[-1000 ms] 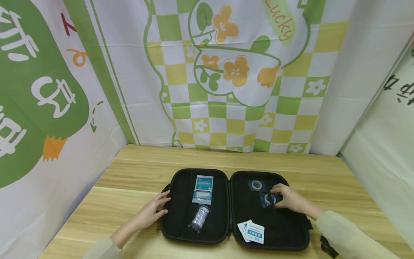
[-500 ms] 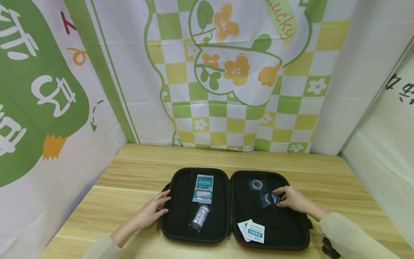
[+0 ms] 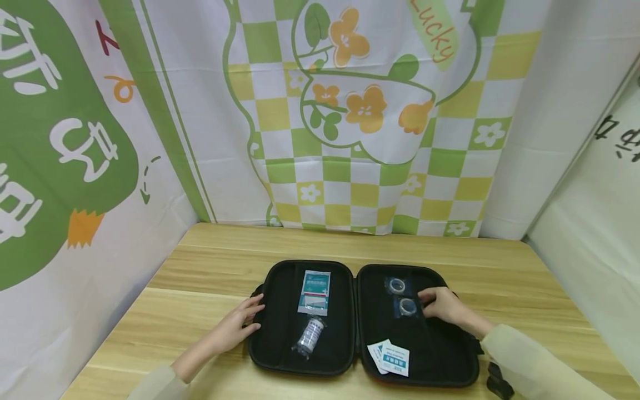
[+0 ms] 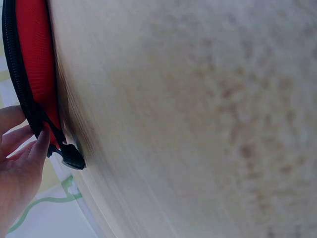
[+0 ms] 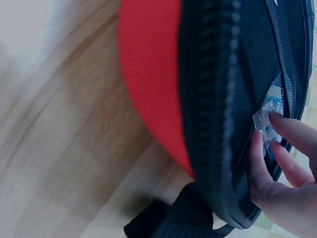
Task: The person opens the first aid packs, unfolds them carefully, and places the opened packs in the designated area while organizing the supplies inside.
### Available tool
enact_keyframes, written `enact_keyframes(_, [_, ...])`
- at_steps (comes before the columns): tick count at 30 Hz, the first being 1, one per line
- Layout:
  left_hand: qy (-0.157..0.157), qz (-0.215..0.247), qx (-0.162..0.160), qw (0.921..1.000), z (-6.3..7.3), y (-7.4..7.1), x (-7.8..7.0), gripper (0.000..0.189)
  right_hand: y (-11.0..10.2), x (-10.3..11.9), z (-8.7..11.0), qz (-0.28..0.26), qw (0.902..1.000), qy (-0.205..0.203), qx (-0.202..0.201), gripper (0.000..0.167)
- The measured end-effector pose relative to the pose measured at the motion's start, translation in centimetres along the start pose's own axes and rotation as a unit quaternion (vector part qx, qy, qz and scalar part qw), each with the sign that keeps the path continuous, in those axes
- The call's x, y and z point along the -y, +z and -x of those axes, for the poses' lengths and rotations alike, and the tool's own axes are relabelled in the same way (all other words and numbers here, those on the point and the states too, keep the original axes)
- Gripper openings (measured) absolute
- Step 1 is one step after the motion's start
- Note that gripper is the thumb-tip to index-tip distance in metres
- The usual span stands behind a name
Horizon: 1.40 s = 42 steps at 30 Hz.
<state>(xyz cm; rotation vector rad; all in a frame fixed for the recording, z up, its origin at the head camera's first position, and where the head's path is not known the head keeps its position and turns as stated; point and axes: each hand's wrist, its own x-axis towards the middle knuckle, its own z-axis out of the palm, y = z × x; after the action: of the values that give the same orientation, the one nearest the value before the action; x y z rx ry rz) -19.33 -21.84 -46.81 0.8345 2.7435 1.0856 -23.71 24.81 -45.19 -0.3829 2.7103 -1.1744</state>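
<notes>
A black zip case (image 3: 272, 339) with a red outer shell (image 5: 151, 74) lies unfolded flat on the table. My right hand (image 3: 445, 306) reaches into its right half, thumb and finger pinching the clear wrapper (image 5: 267, 116) of a roll of tape (image 3: 407, 307). Just behind that roll is another wrapped tape roll (image 3: 397, 286). At the case's left rim my left hand (image 3: 236, 328) rests with loosely extended fingers, its thumb (image 4: 40, 144) against the red side near a black buckle (image 4: 73, 156).
The left half holds a teal-and-white packet (image 3: 315, 293) and a wrapped bandage roll (image 3: 310, 336). Two alcohol pad sachets (image 3: 395, 357) lie in the right half's front corner. A black strap (image 3: 499, 382) sits right of the case on the wooden table (image 3: 210, 255).
The nearer tape packet, earlier tilted and partly covered by the right hand, now lies flatter with its full ring showing. My right hand shifts slightly left; the left hand stays put.
</notes>
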Motion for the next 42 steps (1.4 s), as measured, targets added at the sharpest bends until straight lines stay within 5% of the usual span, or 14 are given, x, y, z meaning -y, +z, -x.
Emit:
enact_keyframes(16, [-0.01,-0.01,0.007,0.9999,-0.1,0.2,0.3,0.041,0.9,0.4,-0.5,-0.057,0.9951,0.08,-0.011,0.042])
enact_keyframes(28, [-0.009,-0.006,0.006,0.9999,0.0,0.2,0.1,0.041,1.1,0.7,-0.7,-0.066,0.9943,0.083,-0.011,0.041])
enact_keyframes(34, [-0.01,-0.008,0.008,0.9999,-0.1,0.1,0.1,0.041,0.7,0.7,-0.5,-0.022,0.9979,0.054,-0.028,0.041])
enact_keyframes(42, [-0.006,-0.008,0.006,0.9999,-0.1,-0.1,0.1,0.041,-0.2,1.0,0.2,0.049,0.9973,-0.032,-0.044,0.036])
